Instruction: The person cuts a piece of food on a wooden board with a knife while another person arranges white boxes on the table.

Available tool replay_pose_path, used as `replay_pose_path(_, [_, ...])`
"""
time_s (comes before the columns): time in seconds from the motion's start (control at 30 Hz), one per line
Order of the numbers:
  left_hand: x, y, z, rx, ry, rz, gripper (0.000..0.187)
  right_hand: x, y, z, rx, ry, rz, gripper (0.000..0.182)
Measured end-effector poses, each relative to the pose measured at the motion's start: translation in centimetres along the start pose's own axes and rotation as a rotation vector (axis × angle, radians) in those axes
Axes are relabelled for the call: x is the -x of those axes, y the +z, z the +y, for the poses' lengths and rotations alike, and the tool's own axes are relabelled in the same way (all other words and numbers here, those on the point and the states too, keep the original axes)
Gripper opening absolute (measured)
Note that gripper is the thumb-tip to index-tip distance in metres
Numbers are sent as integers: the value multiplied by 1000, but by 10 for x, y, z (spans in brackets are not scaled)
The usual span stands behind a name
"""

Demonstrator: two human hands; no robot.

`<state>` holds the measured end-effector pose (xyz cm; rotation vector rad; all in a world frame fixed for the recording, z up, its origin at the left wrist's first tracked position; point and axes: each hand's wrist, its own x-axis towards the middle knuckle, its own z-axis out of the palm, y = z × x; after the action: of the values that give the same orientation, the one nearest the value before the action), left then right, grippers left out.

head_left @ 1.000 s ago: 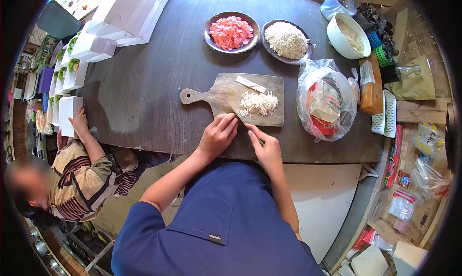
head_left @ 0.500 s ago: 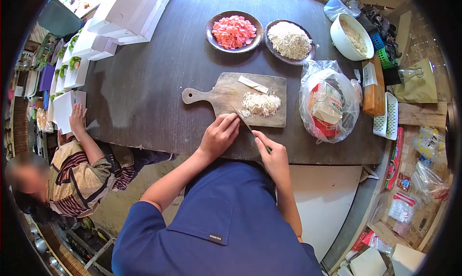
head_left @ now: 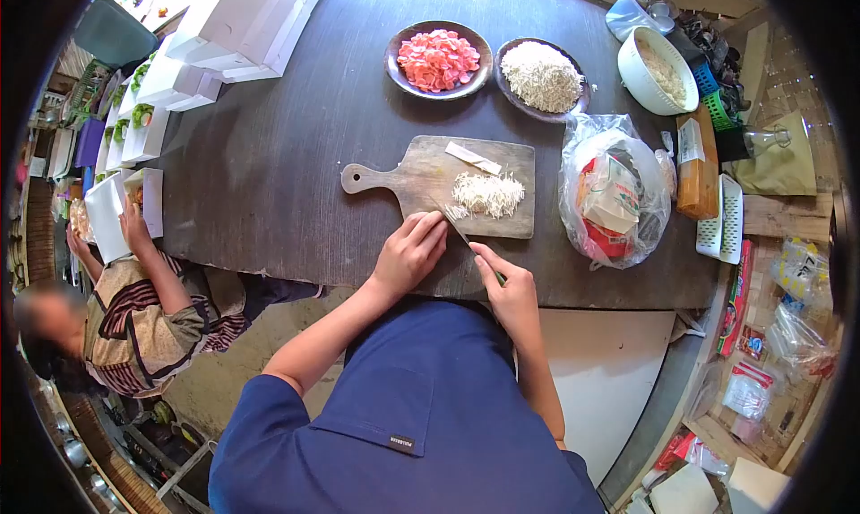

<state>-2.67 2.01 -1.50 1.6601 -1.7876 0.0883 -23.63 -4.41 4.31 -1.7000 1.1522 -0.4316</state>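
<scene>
A wooden cutting board (head_left: 408,187) with a round-ended handle lies near the table's front edge. On it are a heap of thin white shreds (head_left: 488,194) and a pale flat strip (head_left: 473,158). My right hand (head_left: 507,281) grips a knife (head_left: 457,229) by its green handle, the blade slanting onto the board. Beside the blade, my left hand (head_left: 411,252) presses curled fingers on the board's lower left edge; whatever is under them is hidden. Small white bits lie by the blade tip.
Behind the board stand a bowl of pink slices (head_left: 438,59) and a bowl of white shreds (head_left: 542,77). A clear plastic bag (head_left: 614,192) and a white colander (head_left: 657,71) are at right. White boxes (head_left: 233,30) line the left; a co-worker (head_left: 143,317) handles an opened one.
The co-worker at left has lifted a box's lid and now has both hands at it. My hands and the knife stay in nearly the same place on the board.
</scene>
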Motion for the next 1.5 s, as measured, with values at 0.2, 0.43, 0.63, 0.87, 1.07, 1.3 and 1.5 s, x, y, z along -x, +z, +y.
replay_pose_path(0.2, [1,2,0,49,-45,5,30,-24,24,5,-2,-38,20,31])
replay_pose_path(0.43, [1,1,2,50,-32,5,29,-12,3,-4,-21,40,-7,30])
replay_pose_path(0.63, [3,3,-1,15,-14,5,30,3,-1,0,-14,69,-15,30])
replay_pose_path(0.87, [1,3,1,22,-23,23,28,-10,13,-1,58,35,24,30])
replay_pose_path(1.07, [2,2,-2,-10,-8,7,28,-16,13,-1,-6,73,12,30])
replay_pose_path(1.3, [1,0,3,22,-41,18,26,1,1,0,-20,66,-27,31])
replay_pose_path(1.5, [0,1,3,47,-54,25,25,0,1,-3,23,42,-3,31])
